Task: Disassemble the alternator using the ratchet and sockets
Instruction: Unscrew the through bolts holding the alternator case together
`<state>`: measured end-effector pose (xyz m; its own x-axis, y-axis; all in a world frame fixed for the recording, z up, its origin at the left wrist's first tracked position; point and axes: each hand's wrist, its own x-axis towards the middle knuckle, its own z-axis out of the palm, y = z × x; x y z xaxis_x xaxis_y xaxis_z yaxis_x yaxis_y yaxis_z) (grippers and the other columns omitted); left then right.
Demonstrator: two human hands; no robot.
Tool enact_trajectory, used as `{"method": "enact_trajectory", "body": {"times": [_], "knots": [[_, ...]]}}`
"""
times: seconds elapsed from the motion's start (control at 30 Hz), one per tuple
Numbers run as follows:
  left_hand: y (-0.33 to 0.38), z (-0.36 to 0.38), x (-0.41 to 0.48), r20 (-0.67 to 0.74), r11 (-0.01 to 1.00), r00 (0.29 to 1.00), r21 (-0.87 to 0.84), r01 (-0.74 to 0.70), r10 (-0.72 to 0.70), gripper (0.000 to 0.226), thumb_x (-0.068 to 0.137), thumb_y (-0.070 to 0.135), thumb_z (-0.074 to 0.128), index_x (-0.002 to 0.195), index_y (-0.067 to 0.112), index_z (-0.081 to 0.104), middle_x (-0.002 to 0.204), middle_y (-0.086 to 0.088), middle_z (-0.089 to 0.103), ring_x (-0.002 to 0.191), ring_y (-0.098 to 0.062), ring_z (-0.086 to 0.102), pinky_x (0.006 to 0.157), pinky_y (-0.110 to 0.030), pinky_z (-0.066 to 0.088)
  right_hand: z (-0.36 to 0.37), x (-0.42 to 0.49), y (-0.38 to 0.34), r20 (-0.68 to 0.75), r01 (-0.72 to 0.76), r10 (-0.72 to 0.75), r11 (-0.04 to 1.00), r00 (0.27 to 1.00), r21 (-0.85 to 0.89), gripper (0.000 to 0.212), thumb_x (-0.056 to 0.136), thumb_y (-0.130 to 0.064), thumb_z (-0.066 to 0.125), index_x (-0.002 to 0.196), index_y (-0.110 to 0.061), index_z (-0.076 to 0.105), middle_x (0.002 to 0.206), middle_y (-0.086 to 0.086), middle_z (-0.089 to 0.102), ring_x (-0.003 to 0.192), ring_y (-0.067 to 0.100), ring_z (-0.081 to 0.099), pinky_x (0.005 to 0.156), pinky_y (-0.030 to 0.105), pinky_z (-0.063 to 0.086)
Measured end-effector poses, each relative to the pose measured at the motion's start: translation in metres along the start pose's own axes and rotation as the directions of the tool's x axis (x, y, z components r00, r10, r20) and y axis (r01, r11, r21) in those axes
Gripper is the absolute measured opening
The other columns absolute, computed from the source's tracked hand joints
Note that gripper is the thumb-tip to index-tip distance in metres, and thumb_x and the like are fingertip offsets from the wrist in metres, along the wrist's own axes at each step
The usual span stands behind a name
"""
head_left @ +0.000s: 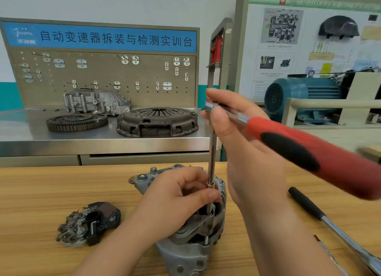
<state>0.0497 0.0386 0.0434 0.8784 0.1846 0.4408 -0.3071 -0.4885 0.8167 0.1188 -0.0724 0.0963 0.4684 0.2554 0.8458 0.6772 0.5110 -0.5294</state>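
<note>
Your left hand (177, 199) pinches the extension bar (212, 152) just above the alternator (191, 253), lower centre of the frame. Your right hand (243, 143) grips the ratchet (299, 150) at its head. If the long bar tilts, its tip could slip off and round the fastener.

Two hands (175, 201) (253, 152), one red-handled ratchet (299, 148), one extension bar (212, 152), one alternator (185, 255)

Desk (41, 193): alternator (185, 253) at near edge, centre; rectifier assembly (90, 224) to its left; long-handled bar (321, 218) toward right edge; behind the desk, steel bench (61, 143) carrying flywheel (76, 122) left, clutch cover (157, 121) right.
</note>
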Motion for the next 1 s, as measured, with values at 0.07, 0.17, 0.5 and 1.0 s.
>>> {"method": "enact_trajectory", "body": {"times": [0.07, 0.17, 0.5, 1.0], "knots": [[-0.001, 0.000, 0.000, 0.044, 1.000, 0.999, 0.000, 0.001, -0.001, 0.028, 0.082, 0.039, 0.070, 0.097, 0.016, 0.071, 0.090, 0.002, 0.077, 0.092, -0.014, 0.072, 0.091, -0.038, 0.053, 0.003, 0.000, -0.002, 0.008, -0.096, 0.096, 0.976, 0.995, 0.194, 0.020, 0.088, -0.038, 0.059, 0.104, -0.042, 0.070, 0.110, -0.008, 0.070, 0.097, 0.013, 0.069, 0.091, 0.035, 0.053], [0.001, 0.000, -0.001, 0.092, 1.000, 0.996, 0.020, -0.010, 0.008, 0.019, 0.087, 0.026, 0.057, 0.101, 0.024, 0.070, 0.094, 0.007, 0.077, 0.096, -0.008, 0.070, 0.089, -0.028, 0.051, -0.001, 0.002, 0.000, 0.148, -0.349, 0.326, 0.736, 0.934, 0.580, 0.035, 0.090, -0.040, 0.052, 0.118, -0.022, 0.062, 0.102, 0.002, 0.075, 0.081, 0.018, 0.072, 0.082, 0.032, 0.057], [0.000, 0.003, 0.000, 0.011, 1.000, 1.000, 0.018, -0.018, 0.017, 0.010, 0.078, 0.034, 0.070, 0.085, 0.027, 0.069, 0.081, 0.007, 0.077, 0.081, -0.006, 0.071, 0.080, -0.026, 0.051, 0.001, 0.000, -0.002, 0.000, -0.114, 0.118, 0.956, 0.993, 0.271, 0.021, 0.089, -0.028, 0.062, 0.107, -0.033, 0.069, 0.110, -0.005, 0.072, 0.103, 0.010, 0.066, 0.095, 0.030, 0.050], [0.000, 0.003, -0.001, 0.018, 1.000, 1.000, 0.006, -0.002, 0.002, 0.020, 0.081, 0.041, 0.072, 0.093, 0.026, 0.071, 0.087, 0.005, 0.077, 0.089, -0.011, 0.072, 0.090, -0.037, 0.054, 0.001, 0.001, -0.009, 0.058, -0.240, 0.236, 0.888, 0.970, 0.392, 0.026, 0.092, -0.029, 0.054, 0.116, -0.027, 0.065, 0.101, -0.005, 0.075, 0.086, 0.005, 0.068, 0.085, 0.023, 0.053]]}}
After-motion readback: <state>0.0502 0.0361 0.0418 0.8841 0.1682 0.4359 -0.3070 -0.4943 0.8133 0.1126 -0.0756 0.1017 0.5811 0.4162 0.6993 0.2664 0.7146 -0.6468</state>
